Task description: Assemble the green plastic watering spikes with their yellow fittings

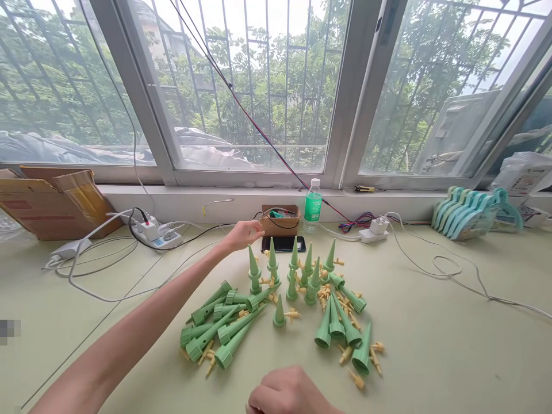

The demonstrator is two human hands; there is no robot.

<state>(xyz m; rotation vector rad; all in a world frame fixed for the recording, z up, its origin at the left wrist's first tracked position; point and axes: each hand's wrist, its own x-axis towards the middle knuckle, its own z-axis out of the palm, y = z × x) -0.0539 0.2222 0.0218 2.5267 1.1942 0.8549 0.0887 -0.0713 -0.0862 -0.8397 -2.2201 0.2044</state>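
My left hand [244, 234] is stretched forward at the front left of a small cardboard box [281, 225]. Its fingers are loosely bent and apart, and nothing shows in them. Just below stand several upright green plastic plant-watering spikes [253, 265], some with yellow valves attached. At the bottom edge, my right hand [287, 394] is closed, knuckles up; whatever its fingers hold is hidden. More green spikes lie in a pile on the left [211, 330] and in a group on the right [336, 322]. Loose yellow valves [356, 378] lie among and beside them.
A black phone [283, 244] lies before the small box. Behind stand a bottle with a green label [313, 206], a power strip [161, 237] with white cables, a larger carton [56, 201] and a row of blue-green hangers [463, 213], all along the windowsill.
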